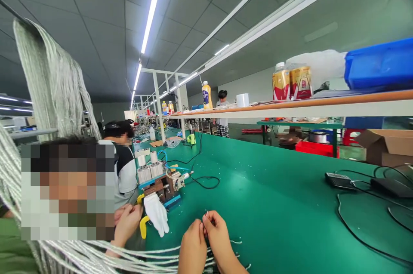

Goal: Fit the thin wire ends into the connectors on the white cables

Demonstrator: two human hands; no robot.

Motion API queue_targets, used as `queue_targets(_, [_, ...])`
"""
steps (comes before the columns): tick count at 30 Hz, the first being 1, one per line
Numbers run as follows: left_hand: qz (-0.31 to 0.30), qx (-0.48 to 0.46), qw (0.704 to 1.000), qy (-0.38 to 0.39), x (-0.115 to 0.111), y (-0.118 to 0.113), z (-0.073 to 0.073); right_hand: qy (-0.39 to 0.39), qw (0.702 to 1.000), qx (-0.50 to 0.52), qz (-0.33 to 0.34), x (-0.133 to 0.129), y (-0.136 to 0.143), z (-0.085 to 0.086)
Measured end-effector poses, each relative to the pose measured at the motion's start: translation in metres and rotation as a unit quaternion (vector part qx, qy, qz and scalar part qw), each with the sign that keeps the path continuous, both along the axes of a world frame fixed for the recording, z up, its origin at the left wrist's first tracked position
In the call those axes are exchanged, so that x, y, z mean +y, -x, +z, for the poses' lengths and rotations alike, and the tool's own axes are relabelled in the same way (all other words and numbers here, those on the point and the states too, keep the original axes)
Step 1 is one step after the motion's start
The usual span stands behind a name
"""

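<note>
My left hand (192, 244) and my right hand (218, 233) meet above the green table at the lower middle, fingertips pinched together. A thin white wire end (207, 213) pokes out at the tips of my right thumb and forefinger. My left fingers press close against it, and what they pinch is hidden. Beneath my wrists runs a bundle of whitish cables (142, 256) coming from the left, some loose ends showing just right of my right wrist. Left of my hands, a white glove (156, 214) hangs against a small bench machine (161, 179) with yellow handles.
A co-worker's hand (129, 218) is at the left, beside the machine. More cables (58, 76) hang over a rail. Black cords and an adapter (340, 181) lie on the green table (274, 213) at right. A shelf (322, 104) with bottles and a blue bin (379, 65) spans above.
</note>
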State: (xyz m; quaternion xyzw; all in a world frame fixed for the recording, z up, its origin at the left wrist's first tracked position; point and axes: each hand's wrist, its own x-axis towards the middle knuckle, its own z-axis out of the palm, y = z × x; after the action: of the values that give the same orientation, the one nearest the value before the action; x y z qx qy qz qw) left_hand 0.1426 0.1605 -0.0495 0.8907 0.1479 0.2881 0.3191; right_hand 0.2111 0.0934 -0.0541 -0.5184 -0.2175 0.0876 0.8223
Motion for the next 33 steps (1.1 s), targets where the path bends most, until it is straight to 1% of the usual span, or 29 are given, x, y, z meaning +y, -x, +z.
queue_targets(3, [-0.001,0.017,1.000,0.001,0.005,-0.001,-0.006,0.039,0.999,-0.030,0.015,0.002,-0.002,-0.002])
queue_targets(6, [-0.055,-0.013,0.998,0.018,0.012,-0.004,-0.011,0.056,0.998,-0.028,0.025,0.004,-0.006,-0.004])
queue_targets(8, [-0.072,-0.045,0.996,0.012,0.015,-0.006,-0.012,0.049,0.998,-0.027,0.005,0.003,-0.009,-0.005])
queue_targets(9, [-0.065,-0.057,0.996,0.003,0.015,-0.006,-0.012,0.046,0.998,-0.033,-0.012,0.003,-0.010,-0.006])
queue_targets(11, [-0.022,-0.062,0.998,-0.019,0.015,-0.005,-0.010,0.045,0.997,-0.045,-0.034,0.001,-0.010,-0.005])
queue_targets(13, [0.011,-0.046,0.998,-0.033,0.014,-0.004,-0.008,0.049,0.997,-0.052,-0.035,0.000,-0.007,-0.003])
queue_targets(14, [0.014,-0.039,0.999,-0.034,0.014,-0.003,-0.007,0.052,0.997,-0.053,-0.030,0.000,-0.006,-0.003])
queue_targets(16, [0.000,-0.046,0.999,-0.024,0.014,-0.002,-0.006,0.057,0.997,-0.054,-0.022,0.001,-0.004,-0.001])
queue_targets(18, [-0.018,-0.071,0.997,-0.012,0.015,-0.003,-0.007,0.064,0.996,-0.055,-0.024,0.002,-0.004,0.001])
queue_targets(20, [-0.031,-0.093,0.995,-0.012,0.016,-0.004,-0.007,0.075,0.995,-0.059,-0.040,0.001,-0.004,0.002])
queue_targets(22, [-0.036,-0.090,0.995,-0.021,0.015,-0.004,-0.007,0.086,0.992,-0.060,-0.070,-0.003,-0.002,0.004])
queue_targets(24, [-0.035,-0.072,0.996,-0.025,0.012,-0.004,-0.007,0.114,0.983,-0.091,-0.113,-0.010,0.003,0.007])
queue_targets(25, [-0.037,-0.068,0.997,-0.024,0.011,-0.004,-0.006,0.142,0.972,-0.128,-0.139,-0.014,0.006,0.010])
queue_targets(27, [-0.044,-0.074,0.996,-0.020,0.008,-0.004,-0.007,0.211,0.938,-0.205,-0.183,-0.019,0.012,0.015])
queue_targets(28, [-0.050,-0.080,0.995,-0.020,0.007,-0.004,-0.007,0.240,0.929,-0.210,-0.190,-0.020,0.014,0.018])
queue_targets(29, [-0.056,-0.084,0.995,-0.022,0.006,-0.004,-0.006,0.257,0.931,-0.185,-0.184,-0.020,0.014,0.021])
queue_targets(30, [-0.054,-0.087,0.994,-0.023,0.007,-0.004,-0.005,0.262,0.941,-0.134,-0.166,-0.019,0.013,0.024])
queue_targets(32, [-0.031,-0.092,0.995,-0.021,0.014,-0.002,-0.001,0.258,0.958,-0.022,-0.123,-0.014,0.009,0.027])
queue_targets(33, [-0.014,-0.096,0.995,-0.019,0.021,0.000,0.004,0.259,0.960,0.016,-0.106,-0.012,0.006,0.028])
